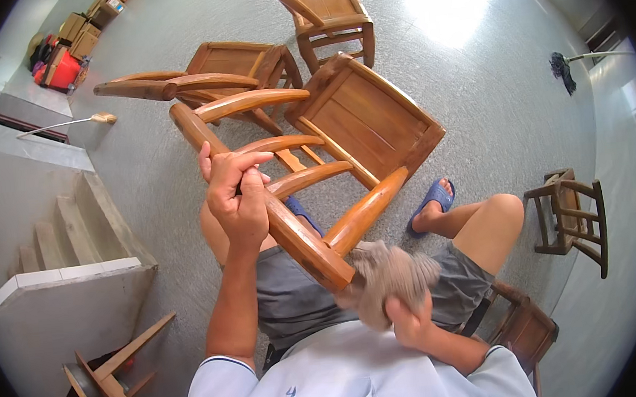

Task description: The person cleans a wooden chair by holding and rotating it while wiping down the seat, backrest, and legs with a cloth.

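Note:
A wooden chair [365, 120] stands tilted before me, its backrest leaning toward my lap. My left hand [236, 191] grips the top rail [304, 234] of that backrest near its middle. In my right hand [411, 318] is a crumpled greyish-brown cloth [390, 277], blurred at its edge. The cloth lies against the right end of the top rail and hides part of it. Curved spindles [316, 177] join the rail to the wooden seat panel.
Two more wooden chairs [235, 58] [329, 4] stand beyond this one. Another chair [566, 213] is at the right, and one [525, 328] sits behind my right side. Concrete steps [68, 226] rise at the left. A broom [102, 118], a mop [562, 69] and cardboard boxes [83, 40] lie farther off.

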Available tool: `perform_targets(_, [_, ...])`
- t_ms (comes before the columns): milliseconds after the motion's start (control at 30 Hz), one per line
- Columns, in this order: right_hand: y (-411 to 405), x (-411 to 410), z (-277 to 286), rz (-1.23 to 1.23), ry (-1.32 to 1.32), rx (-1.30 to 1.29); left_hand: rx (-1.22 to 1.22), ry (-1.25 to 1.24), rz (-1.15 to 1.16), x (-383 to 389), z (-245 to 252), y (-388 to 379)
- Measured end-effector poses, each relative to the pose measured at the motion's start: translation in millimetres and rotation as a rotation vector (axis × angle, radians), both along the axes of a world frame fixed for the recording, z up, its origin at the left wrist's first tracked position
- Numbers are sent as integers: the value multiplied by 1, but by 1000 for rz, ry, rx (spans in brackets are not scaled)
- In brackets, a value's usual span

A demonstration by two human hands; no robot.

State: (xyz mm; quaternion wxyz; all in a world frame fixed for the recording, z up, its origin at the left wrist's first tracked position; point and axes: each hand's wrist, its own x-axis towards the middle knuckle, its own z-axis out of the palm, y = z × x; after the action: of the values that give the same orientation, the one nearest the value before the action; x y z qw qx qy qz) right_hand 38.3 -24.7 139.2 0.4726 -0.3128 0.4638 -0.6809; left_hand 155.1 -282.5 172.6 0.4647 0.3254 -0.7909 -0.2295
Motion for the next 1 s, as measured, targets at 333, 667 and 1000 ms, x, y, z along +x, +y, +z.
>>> perform_targets(333, [-40, 8, -60, -77, 517, 138, 24, 18, -13, -2, -1, 0])
perform_targets(667, [-1, 1, -23, -130, -55, -123, 17, 41, -5, 8, -5, 1])
perform_targets(1000, [-132, -78, -48, 3, 948, 22, 17, 62, 46, 36, -14, 8])
